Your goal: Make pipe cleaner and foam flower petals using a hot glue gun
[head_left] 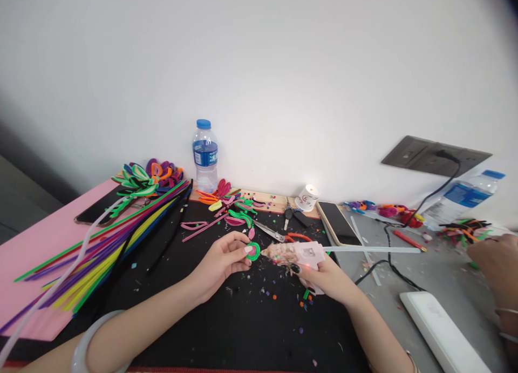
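My left hand [220,262] pinches a small green pipe-cleaner loop with a pink centre [253,251] just above the black mat [226,319]. My right hand [329,278] grips a pink hot glue gun [301,254], its nozzle touching the right side of the loop. A clear glue stick [372,249] juts from the gun's back toward the right. The gun's black cord [388,243] runs up to a wall socket [435,156].
Long coloured pipe cleaners [109,243] lie at left on a pink sheet, with bent shapes [230,205] at the back. Scissors [279,234], keys, two phones [338,222], two water bottles [204,154], a small cup [306,197] and a white slab [443,330] surround me. Another person's hand [499,262] is at right.
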`<state>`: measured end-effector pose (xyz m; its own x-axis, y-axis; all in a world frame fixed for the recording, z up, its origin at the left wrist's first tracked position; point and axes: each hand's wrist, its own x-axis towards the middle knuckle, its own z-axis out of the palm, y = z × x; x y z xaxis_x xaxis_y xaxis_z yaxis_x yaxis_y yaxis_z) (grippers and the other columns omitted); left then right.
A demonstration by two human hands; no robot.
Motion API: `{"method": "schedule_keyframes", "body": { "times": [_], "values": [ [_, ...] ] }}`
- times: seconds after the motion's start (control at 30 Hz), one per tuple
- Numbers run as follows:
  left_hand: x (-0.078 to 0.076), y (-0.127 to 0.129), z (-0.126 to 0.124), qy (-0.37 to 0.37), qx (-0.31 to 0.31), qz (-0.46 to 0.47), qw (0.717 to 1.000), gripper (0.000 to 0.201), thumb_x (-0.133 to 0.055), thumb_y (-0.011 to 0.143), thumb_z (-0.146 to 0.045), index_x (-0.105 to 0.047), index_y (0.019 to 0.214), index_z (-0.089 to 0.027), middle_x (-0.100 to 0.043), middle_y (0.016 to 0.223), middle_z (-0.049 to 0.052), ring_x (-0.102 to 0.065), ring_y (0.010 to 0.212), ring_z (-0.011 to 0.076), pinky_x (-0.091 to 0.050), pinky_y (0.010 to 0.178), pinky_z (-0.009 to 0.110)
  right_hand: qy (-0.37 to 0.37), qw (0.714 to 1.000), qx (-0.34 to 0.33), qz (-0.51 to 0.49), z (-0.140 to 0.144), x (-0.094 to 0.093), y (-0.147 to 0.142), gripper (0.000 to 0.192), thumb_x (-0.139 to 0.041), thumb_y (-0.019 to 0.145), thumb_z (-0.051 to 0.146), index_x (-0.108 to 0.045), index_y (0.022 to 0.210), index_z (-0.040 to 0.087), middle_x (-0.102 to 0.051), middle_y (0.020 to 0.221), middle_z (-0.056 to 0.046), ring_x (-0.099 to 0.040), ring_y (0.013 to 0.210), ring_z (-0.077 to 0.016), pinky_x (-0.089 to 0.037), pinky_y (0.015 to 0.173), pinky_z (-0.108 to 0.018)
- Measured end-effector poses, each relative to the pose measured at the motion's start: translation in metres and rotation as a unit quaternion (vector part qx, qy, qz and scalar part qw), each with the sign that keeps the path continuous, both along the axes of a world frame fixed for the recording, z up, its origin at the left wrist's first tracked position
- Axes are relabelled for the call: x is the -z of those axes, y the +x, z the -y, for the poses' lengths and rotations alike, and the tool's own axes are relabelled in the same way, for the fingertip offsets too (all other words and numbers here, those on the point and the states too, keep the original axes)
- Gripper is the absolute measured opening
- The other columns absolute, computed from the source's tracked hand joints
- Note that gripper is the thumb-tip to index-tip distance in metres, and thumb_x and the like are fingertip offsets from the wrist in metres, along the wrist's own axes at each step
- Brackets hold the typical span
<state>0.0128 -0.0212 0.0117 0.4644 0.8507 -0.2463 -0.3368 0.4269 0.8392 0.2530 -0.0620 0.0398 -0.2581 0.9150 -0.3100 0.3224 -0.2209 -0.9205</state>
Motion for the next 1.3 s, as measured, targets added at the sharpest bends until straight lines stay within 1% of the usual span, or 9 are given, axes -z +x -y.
{"method": "schedule_keyframes", "body": {
  "times": [0.13,0.23,0.37,0.5,0.73,0.8,0.97,1.13,1.3],
  "values": [
    [0.001,0.0,-0.001,0.003,0.0,-0.001,1.0,0.019,-0.069,0.073,-0.024,-0.056,0.086,-0.018,-0.055,0.07,-0.002,-0.055,0.062,0.0072,-0.047,0.063,0.02,-0.002,1.0,-0.011,0.009,0.0,-0.001,-0.001,0.048,-0.06,0.074,0.042,-0.052,0.107,0.009,-0.036,0.05,0.008,-0.029,0.043,-0.005,-0.023,0.04,-0.017],
    [0.0,0.0,-0.001,0.002,-0.003,-0.003,1.0,0.02,-0.069,0.073,-0.025,-0.056,0.086,-0.017,-0.055,0.069,-0.002,-0.055,0.062,0.0069,-0.047,0.063,0.02,0.002,1.0,-0.016,0.02,0.0,0.0,0.0,0.043,-0.059,0.076,0.038,-0.053,0.109,0.011,-0.039,0.053,0.007,-0.031,0.044,-0.005,-0.025,0.039,-0.017],
    [-0.001,0.0,0.0,-0.001,-0.005,-0.001,1.0,0.021,-0.07,0.072,-0.025,-0.057,0.086,-0.017,-0.054,0.069,-0.003,-0.055,0.062,0.0069,-0.047,0.062,0.019,0.006,0.999,-0.02,0.025,0.001,0.005,0.001,0.035,-0.057,0.078,0.033,-0.054,0.106,0.014,-0.04,0.052,0.007,-0.031,0.043,-0.0051,-0.026,0.039,-0.016],
    [0.001,0.0,-0.001,0.002,-0.006,0.003,1.0,0.02,-0.069,0.073,-0.025,-0.057,0.087,-0.017,-0.054,0.069,-0.003,-0.055,0.062,0.0068,-0.047,0.062,0.019,0.009,1.0,-0.023,0.008,0.001,0.011,0.001,0.028,-0.057,0.078,0.035,-0.054,0.098,0.015,-0.038,0.051,0.007,-0.031,0.042,-0.0048,-0.027,0.039,-0.016],
    [0.002,-0.001,-0.001,0.007,-0.005,0.003,1.0,0.018,-0.068,0.074,-0.024,-0.057,0.087,-0.018,-0.054,0.069,-0.003,-0.054,0.062,0.0065,-0.047,0.063,0.019,0.014,1.0,-0.026,-0.001,0.0,0.015,0.002,0.032,-0.059,0.077,0.041,-0.055,0.094,0.014,-0.041,0.052,0.006,-0.032,0.043,-0.0052,-0.028,0.039,-0.016],
    [0.002,-0.001,-0.001,0.005,-0.005,0.003,1.0,0.018,-0.068,0.074,-0.024,-0.057,0.087,-0.018,-0.054,0.069,-0.003,-0.055,0.062,0.0067,-0.047,0.063,0.019,0.014,1.0,-0.022,0.004,0.0,0.015,0.002,0.033,-0.059,0.077,0.041,-0.055,0.096,0.014,-0.04,0.052,0.007,-0.032,0.043,-0.0052,-0.028,0.039,-0.016],
    [0.002,0.0,-0.001,0.001,-0.002,0.001,1.0,0.018,-0.068,0.074,-0.023,-0.057,0.087,-0.018,-0.054,0.069,-0.003,-0.055,0.062,0.0066,-0.047,0.062,0.019,0.015,0.999,-0.016,0.03,0.001,0.007,0.002,0.037,-0.058,0.077,0.039,-0.056,0.103,0.013,-0.041,0.053,0.006,-0.033,0.044,-0.0053,-0.027,0.039,-0.015],
    [0.002,-0.001,-0.001,0.002,-0.001,0.004,1.0,0.017,-0.068,0.075,-0.023,-0.057,0.087,-0.018,-0.054,0.069,-0.003,-0.055,0.062,0.0067,-0.047,0.062,0.019,-0.001,1.0,-0.013,0.023,0.001,-0.002,-0.002,0.046,-0.058,0.076,0.038,-0.052,0.112,0.011,-0.037,0.052,0.007,-0.03,0.044,-0.0052,-0.025,0.04,-0.016],
    [0.002,-0.001,0.0,-0.002,-0.001,0.0,1.0,0.018,-0.069,0.073,-0.024,-0.057,0.086,-0.018,-0.054,0.069,-0.003,-0.055,0.062,0.007,-0.047,0.063,0.02,-0.011,1.0,-0.003,0.027,0.0,-0.004,-0.003,0.047,-0.06,0.074,0.041,-0.052,0.109,0.01,-0.035,0.051,0.008,-0.029,0.044,-0.0054,-0.023,0.04,-0.018]
  ]
}}
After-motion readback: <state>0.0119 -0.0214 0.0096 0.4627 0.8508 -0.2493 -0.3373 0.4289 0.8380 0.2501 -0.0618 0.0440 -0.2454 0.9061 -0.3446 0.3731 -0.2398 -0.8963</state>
